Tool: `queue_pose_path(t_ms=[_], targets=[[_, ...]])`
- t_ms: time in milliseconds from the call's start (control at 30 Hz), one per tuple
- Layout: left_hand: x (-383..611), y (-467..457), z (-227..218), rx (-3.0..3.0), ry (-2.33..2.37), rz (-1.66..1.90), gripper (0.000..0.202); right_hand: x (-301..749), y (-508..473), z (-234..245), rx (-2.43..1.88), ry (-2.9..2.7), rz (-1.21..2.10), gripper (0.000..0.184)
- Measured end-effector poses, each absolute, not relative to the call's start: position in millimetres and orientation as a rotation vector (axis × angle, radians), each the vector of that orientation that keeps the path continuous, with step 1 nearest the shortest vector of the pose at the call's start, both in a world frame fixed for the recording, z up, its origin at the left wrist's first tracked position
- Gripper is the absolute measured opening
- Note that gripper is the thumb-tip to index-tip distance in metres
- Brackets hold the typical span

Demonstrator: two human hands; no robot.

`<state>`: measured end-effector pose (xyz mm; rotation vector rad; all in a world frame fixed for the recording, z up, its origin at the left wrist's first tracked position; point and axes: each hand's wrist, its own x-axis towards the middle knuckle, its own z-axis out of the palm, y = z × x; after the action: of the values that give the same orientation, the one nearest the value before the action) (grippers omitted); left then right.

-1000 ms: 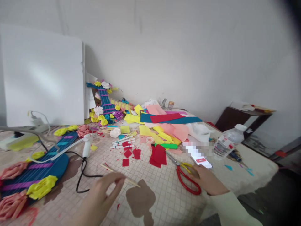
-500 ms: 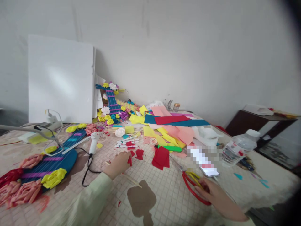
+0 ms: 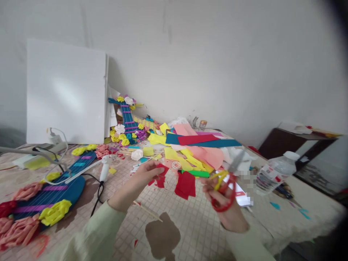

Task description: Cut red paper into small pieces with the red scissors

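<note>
Pinched in my left hand (image 3: 145, 175) is a small piece of red crepe paper (image 3: 162, 169), raised above the table. My right hand (image 3: 221, 199) is closed around the handles of a pair of scissors (image 3: 228, 175) with red and yellow grips; the blades point up and away to the right. Between my hands a stack of red paper pieces (image 3: 185, 185) lies on the table. Small red scraps (image 3: 161, 182) sit just below my left fingers. A thin wooden stick (image 3: 149, 211) lies nearer to me.
At the left lies a blue guitar-shaped craft (image 3: 73, 186) with paper flowers, beside a white glue gun (image 3: 105, 168) and its black cord. Coloured paper strips (image 3: 201, 139) pile at the back. A phone (image 3: 241, 194) and a water bottle (image 3: 277, 172) are at the right.
My right hand has lifted the scissors off the table and turned their blades upward, moving left. My left hand has risen and moved right with the red paper piece.
</note>
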<state>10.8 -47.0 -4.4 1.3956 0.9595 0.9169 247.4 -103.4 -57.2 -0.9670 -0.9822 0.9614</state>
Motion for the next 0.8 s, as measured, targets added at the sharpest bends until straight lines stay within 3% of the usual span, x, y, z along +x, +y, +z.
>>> queue_pose_path(t_ms=[333, 533, 800], targets=[[22.6, -42.6, 8.8, 1.258, 0.948, 1.119, 0.018, 160.9, -44.4, -7.4, -0.877, -1.149, 0.998, 0.039], [14.2, -27.6, -7.8, 1.119, 0.883, 1.132, 0.03, 156.0, -25.3, -13.2, -0.786, -0.998, 1.186, 0.041], [18.0, -26.7, -7.5, 1.336, 1.018, 1.085, 0.02, 156.3, -20.0, -35.5, -0.735, -0.829, 1.258, 0.042]])
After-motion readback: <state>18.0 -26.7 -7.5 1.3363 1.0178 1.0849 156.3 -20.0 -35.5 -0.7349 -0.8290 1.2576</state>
